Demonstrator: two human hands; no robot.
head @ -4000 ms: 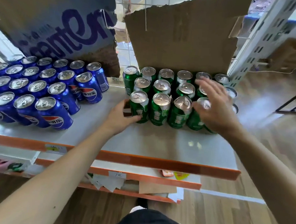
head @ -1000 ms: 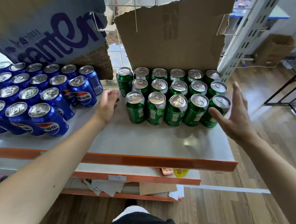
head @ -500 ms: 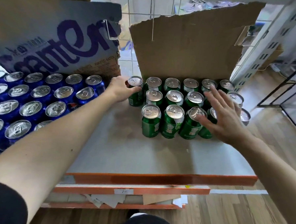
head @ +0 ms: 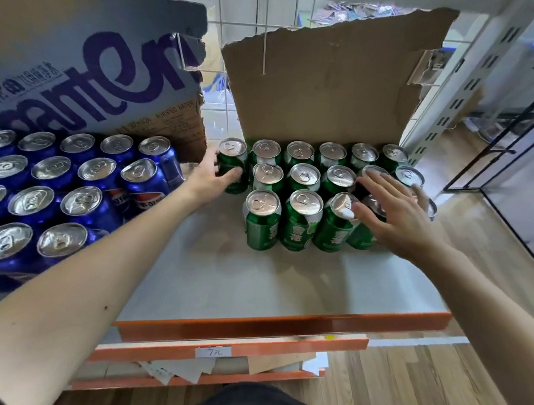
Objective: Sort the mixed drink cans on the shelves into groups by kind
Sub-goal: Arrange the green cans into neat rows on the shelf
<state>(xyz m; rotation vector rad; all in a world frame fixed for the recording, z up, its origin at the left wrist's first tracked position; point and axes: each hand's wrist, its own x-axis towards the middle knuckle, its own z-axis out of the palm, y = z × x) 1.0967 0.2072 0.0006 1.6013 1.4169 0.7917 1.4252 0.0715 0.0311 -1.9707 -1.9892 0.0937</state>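
Observation:
Several green cans (head: 302,219) stand in three rows on the white shelf (head: 255,282), in front of a torn brown cardboard sheet (head: 324,90). Several blue cola cans (head: 83,202) are grouped at the left. My left hand (head: 213,176) grips the back-left green can (head: 233,165), which stands at the left end of the rear row. My right hand (head: 392,212) lies flat with fingers spread over the tops of the green cans at the right, hiding some of them.
A printed cardboard box (head: 90,69) leans behind the blue cans. The shelf has an orange front edge (head: 278,325); lower shelves hold paper scraps (head: 176,371). A white perforated upright (head: 450,97) stands at the right, beside wooden floor (head: 435,381).
Four seconds ago both hands framed the front green row. Since then my left hand reached back to the rear-left green can and closed around it; my right hand stayed spread over the right cans.

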